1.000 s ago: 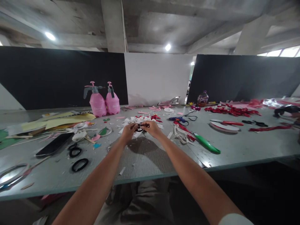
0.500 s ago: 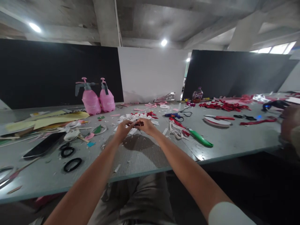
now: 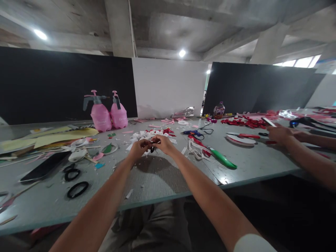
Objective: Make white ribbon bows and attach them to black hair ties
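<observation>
My left hand and my right hand meet just above the grey table, fingers pinched together. Between the fingertips is a small black elastic band, which hangs a little below them. Right behind the hands lies a heap of white and red ribbon scraps. Both forearms reach out over the table's near edge.
Two pink spray bottles stand at the back. Black hair bands, a dark phone and yellow paper lie left. A green-handled tool, a blue glue gun and red ribbon lie right. Another person's arms reach in from the right.
My hands stay pinched on the band, which now dangles lower. The view has swung right, and another person's arms have come in at the right edge.
</observation>
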{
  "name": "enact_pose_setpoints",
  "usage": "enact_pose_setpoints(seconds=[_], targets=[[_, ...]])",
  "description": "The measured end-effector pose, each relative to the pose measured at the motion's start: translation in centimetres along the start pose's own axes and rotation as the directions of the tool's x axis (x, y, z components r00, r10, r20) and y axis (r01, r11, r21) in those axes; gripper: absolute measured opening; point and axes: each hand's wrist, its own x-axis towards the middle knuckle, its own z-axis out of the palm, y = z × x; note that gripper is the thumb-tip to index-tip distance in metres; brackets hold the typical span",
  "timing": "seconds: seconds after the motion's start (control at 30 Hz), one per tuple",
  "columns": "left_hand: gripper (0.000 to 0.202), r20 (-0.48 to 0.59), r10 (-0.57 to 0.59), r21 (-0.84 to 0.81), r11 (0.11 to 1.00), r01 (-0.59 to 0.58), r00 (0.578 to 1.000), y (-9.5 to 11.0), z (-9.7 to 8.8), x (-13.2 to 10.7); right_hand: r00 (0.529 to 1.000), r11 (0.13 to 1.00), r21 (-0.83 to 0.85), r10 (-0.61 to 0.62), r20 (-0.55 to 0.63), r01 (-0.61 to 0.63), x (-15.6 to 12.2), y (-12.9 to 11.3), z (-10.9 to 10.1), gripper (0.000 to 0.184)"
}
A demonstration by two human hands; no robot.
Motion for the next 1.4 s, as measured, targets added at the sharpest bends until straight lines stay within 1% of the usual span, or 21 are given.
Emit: enact_pose_setpoints(seconds=[0.1,0.2,0.27,0.33,0.37,0.47,0.6,0.67,0.7,0.8,0.9,0.97,1.07,1.13,1.2,1.27,1.4], targets=[[0.03,0.004,-0.023,-0.018,1.0,0.023,1.0,-0.4,0.0,0.1,1.0,0.998,0.057,-0.009,0.019,0.008,0.0,0.0,0.1,0.025],[0.029,0.002,-0.05,-0.017,0.999,0.05,0.999,-0.5,0.1,0.2,1.0,0.997,0.072,-0.015,0.018,0.014,-0.1,0.0,0.3,0.033],[0.029,-0.021,-0.065,-0.031,0.997,0.064,0.998,-0.4,0.2,0.2,0.999,0.999,0.037,-0.038,-0.011,0.039,-0.2,-0.2,0.4,0.039],[0.029,-0.048,-0.076,-0.057,0.996,0.073,0.996,-0.3,0.3,0.2,0.996,0.997,-0.033,-0.065,-0.056,0.064,-0.3,-0.5,0.4,0.044],[0.029,-0.06,-0.088,-0.079,0.993,0.083,0.994,-0.3,0.4,0.2,0.994,0.995,-0.075,-0.074,-0.08,0.068,-0.3,-0.7,0.3,0.042],[0.029,-0.074,-0.137,-0.125,0.984,0.127,0.988,-0.1,0.5,0.2,0.989,0.984,-0.173,-0.071,-0.13,0.048,-0.3,-1.3,0.1,0.024],[0.032,-0.093,-0.141,-0.163,0.979,0.125,0.986,0.0,0.5,0.3,0.996,0.978,-0.208,-0.016,-0.086,-0.002,-0.4,-1.7,0.3,0.018],[0.034,-0.112,-0.142,-0.192,0.974,0.119,0.983,-0.1,0.5,0.4,0.997,0.98,-0.199,0.016,-0.077,-0.031,-0.5,-1.7,0.6,0.011],[0.035,-0.115,-0.145,-0.199,0.973,0.12,0.983,-0.2,0.6,0.4,0.997,0.981,-0.19,0.028,-0.079,-0.042,-0.6,-1.6,0.8,0.013],[0.036,-0.097,-0.145,-0.21,0.97,0.122,0.985,-0.1,0.7,0.5,0.996,0.985,-0.163,0.041,-0.08,-0.054,-0.6,-0.9,1.3,0.027],[0.033,-0.097,-0.128,-0.213,0.971,0.105,0.987,0.1,0.9,0.4,0.997,0.994,-0.105,0.034,-0.069,-0.041,-0.4,0.1,1.5,0.028],[0.032,-0.122,-0.104,-0.172,0.982,0.082,0.987,0.2,0.9,0.3,0.997,0.998,-0.059,0.022,-0.075,-0.027,-0.1,0.7,1.6,0.023],[0.031,-0.193,-0.038,-0.044,0.999,0.03,0.98,0.3,0.7,0.0,0.997,0.999,-0.019,0.028,-0.072,-0.029,0.1,1.0,1.7,0.019],[0.03,-0.236,0.006,0.066,0.998,0.01,0.972,0.4,0.4,-0.2,0.997,0.998,-0.039,0.04,-0.071,-0.043,0.1,1.0,1.7,0.022],[0.027,-0.254,0.04,0.178,0.984,0.007,0.966,0.6,0.1,-0.5,0.996,0.995,-0.087,0.049,-0.078,-0.056,0.0,0.7,1.6,0.024],[0.026,-0.262,0.07,0.275,0.962,0.005,0.963,1.0,-0.1,-0.7,0.995,0.991,-0.121,0.056,-0.079,-0.065,-0.1,0.4,1.6,0.024],[0.027,-0.263,0.119,0.402,0.916,-0.003,0.957,1.5,-0.2,-0.8,0.998,0.984,-0.171,0.049,-0.028,-0.053,-0.5,-0.4,1.5,0.021]])
